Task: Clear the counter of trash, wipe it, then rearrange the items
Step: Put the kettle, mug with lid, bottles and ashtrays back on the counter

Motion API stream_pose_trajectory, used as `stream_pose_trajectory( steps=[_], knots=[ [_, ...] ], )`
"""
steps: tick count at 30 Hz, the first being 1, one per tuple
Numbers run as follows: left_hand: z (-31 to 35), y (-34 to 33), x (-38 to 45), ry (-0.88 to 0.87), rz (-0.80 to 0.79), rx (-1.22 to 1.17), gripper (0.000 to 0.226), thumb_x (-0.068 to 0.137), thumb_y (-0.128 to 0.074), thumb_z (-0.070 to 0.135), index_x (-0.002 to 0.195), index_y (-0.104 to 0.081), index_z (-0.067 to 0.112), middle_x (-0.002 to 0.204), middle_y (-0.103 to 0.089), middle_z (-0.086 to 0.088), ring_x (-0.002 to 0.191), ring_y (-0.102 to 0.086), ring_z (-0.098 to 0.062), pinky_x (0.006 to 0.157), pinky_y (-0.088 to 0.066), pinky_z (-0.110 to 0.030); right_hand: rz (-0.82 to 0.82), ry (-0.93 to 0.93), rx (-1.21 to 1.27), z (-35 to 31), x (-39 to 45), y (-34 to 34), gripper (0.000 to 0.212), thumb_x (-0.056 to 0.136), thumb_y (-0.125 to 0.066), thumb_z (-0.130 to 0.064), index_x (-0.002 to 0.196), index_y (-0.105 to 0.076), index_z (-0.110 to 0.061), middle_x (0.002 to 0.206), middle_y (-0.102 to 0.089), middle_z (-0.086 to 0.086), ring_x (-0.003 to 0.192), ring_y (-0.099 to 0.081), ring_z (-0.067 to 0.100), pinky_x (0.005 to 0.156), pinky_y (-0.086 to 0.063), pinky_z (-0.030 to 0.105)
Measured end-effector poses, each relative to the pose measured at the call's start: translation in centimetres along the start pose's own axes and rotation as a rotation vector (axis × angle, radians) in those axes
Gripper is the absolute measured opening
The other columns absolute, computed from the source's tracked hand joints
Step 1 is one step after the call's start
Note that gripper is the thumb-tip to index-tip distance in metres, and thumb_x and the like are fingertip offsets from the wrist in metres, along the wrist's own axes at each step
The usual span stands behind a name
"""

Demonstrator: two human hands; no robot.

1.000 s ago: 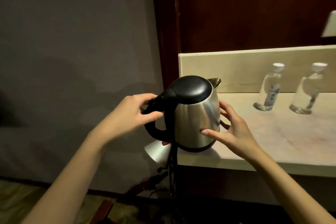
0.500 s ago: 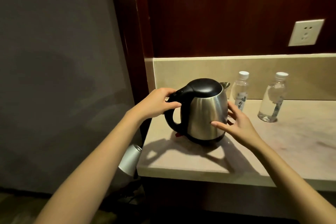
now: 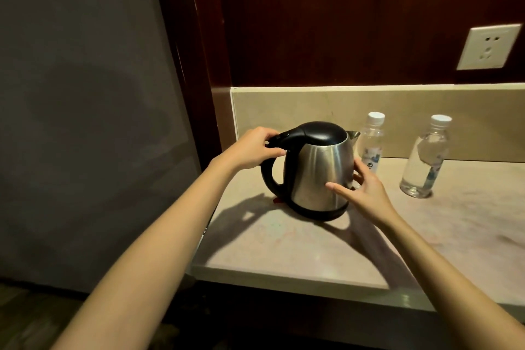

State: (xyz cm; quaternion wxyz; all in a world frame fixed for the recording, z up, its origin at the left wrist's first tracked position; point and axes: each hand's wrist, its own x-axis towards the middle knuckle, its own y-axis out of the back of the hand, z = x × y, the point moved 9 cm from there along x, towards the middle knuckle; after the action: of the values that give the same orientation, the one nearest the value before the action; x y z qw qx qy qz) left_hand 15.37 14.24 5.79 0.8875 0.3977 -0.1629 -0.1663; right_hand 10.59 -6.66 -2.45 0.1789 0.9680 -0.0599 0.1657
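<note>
Your kettle [image 3: 315,173] hides the lower left of the nearer bottle [image 3: 371,142] | your right hand [image 3: 366,193] covers the kettle's far side, its fingertips out of sight | bottle labels too small to read | counter [image 3: 284,247] cut off at right edge

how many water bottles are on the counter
2. One water bottle stands at the backsplash just behind the kettle, partly hidden by its spout. The other bottle stands farther right, in the open. Nothing shows beyond the right edge.
</note>
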Motion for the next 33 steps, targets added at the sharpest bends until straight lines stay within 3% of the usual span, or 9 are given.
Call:
stream_pose_trajectory(
  steps=[2, 4, 6, 9, 12, 16, 22, 26, 33],
  knots=[
    [0.1, 0.0, 0.0, 0.0, 0.005, 0.004, 0.024, 0.092, -0.062, 0.02, 0.114, -0.064, 0.013, 0.093, -0.067, 0.001, 0.076, -0.061, -0.005, 0.053, -0.043, -0.011, 0.01, -0.002, -0.003, 0.1, 0.0, 0.1, 0.069, 0.071, -0.08, -0.029, 0.123, -0.037, -0.044, 0.112, -0.046, -0.035, 0.113, -0.049, 0.007, 0.088, -0.043, 0.02],
    [0.1, -0.1, -0.1, 0.003, 0.018, 0.012, 0.026, 0.092, -0.062, 0.021, 0.116, -0.063, 0.012, 0.096, -0.066, 0.002, 0.085, -0.061, -0.009, 0.064, -0.046, -0.016, -0.014, -0.014, -0.019, 0.2, -0.1, 0.0, 0.069, 0.069, -0.079, -0.036, 0.123, -0.036, -0.046, 0.114, -0.047, -0.032, 0.115, -0.048, 0.007, 0.091, -0.043, 0.024],
    [-0.2, -0.1, -0.4, 0.014, 0.04, 0.022, 0.027, 0.091, -0.063, 0.021, 0.117, -0.061, 0.013, 0.102, -0.064, 0.0, 0.094, -0.061, -0.015, 0.079, -0.052, -0.029, -0.056, -0.022, -0.063, 0.1, -0.2, -0.1, 0.072, 0.067, -0.076, -0.047, 0.127, -0.036, -0.044, 0.124, -0.049, -0.022, 0.119, -0.046, 0.009, 0.097, -0.043, 0.028],
    [-1.9, 0.2, -1.7, 0.092, 0.07, 0.008, 0.042, 0.088, -0.066, 0.019, 0.127, -0.054, 0.015, 0.112, -0.062, -0.003, 0.093, -0.064, -0.017, 0.076, -0.055, -0.032, -0.037, -0.021, -0.188, -0.4, -0.8, -0.4, 0.091, 0.072, -0.076, -0.049, 0.146, -0.028, -0.026, 0.146, -0.037, -0.001, 0.134, -0.037, 0.017, 0.111, -0.035, 0.04],
    [-3.8, 1.0, -4.2, 0.128, 0.107, 0.049, 0.048, 0.085, -0.069, 0.023, 0.131, -0.053, 0.017, 0.115, -0.065, -0.001, 0.093, -0.067, -0.013, 0.084, -0.054, -0.033, 0.087, 0.042, -0.276, -3.1, -2.3, -0.5, 0.089, 0.078, -0.076, -0.03, 0.148, -0.024, -0.012, 0.148, -0.029, 0.008, 0.136, -0.031, 0.02, 0.111, -0.027, 0.03],
    [-6.0, 2.9, -9.3, 0.162, 0.165, 0.082, 0.03, 0.084, -0.07, 0.023, 0.114, -0.066, 0.019, 0.104, -0.07, 0.005, 0.086, -0.067, -0.004, 0.087, -0.054, -0.03, 0.099, 0.182, -0.4, -7.9, -4.3, -3.3, 0.083, 0.078, -0.077, -0.025, 0.144, -0.029, -0.012, 0.146, -0.03, 0.007, 0.135, -0.028, 0.017, 0.111, -0.026, 0.029],
    [-12.2, 5.8, -18.6, 0.266, 0.183, 0.179, 0.022, 0.081, -0.072, 0.027, 0.102, -0.069, 0.027, 0.096, -0.07, 0.013, 0.091, -0.065, -0.001, 0.09, -0.053, -0.032, -0.127, 0.321, -0.406, -12.3, -8.6, -13.5, 0.058, 0.082, -0.071, -0.027, 0.132, -0.045, -0.014, 0.129, -0.043, 0.001, 0.118, -0.047, 0.015, 0.097, -0.044, 0.029],
    [-17.6, 7.3, -24.3, 0.35, 0.152, 0.269, 0.023, 0.079, -0.072, 0.032, 0.101, -0.069, 0.033, 0.097, -0.071, 0.014, 0.093, -0.066, -0.004, 0.089, -0.054, -0.034, -0.283, 0.343, -0.413, -13.2, -11.8, -21.9, 0.049, 0.083, -0.07, -0.027, 0.127, -0.049, -0.017, 0.122, -0.047, -0.004, 0.113, -0.05, 0.011, 0.085, -0.035, 0.017],
    [-27.9, 8.0, -34.0, 0.467, 0.034, 0.331, 0.023, 0.082, -0.07, 0.036, 0.104, -0.066, 0.032, 0.098, -0.069, 0.016, 0.092, -0.065, -0.005, 0.084, -0.055, -0.034, -0.469, 0.28, -0.372, -13.2, -17.8, -36.4, 0.051, 0.085, -0.067, -0.034, 0.13, -0.045, -0.021, 0.127, -0.047, -0.006, 0.118, -0.05, 0.011, 0.093, -0.045, 0.027]
  ],
)
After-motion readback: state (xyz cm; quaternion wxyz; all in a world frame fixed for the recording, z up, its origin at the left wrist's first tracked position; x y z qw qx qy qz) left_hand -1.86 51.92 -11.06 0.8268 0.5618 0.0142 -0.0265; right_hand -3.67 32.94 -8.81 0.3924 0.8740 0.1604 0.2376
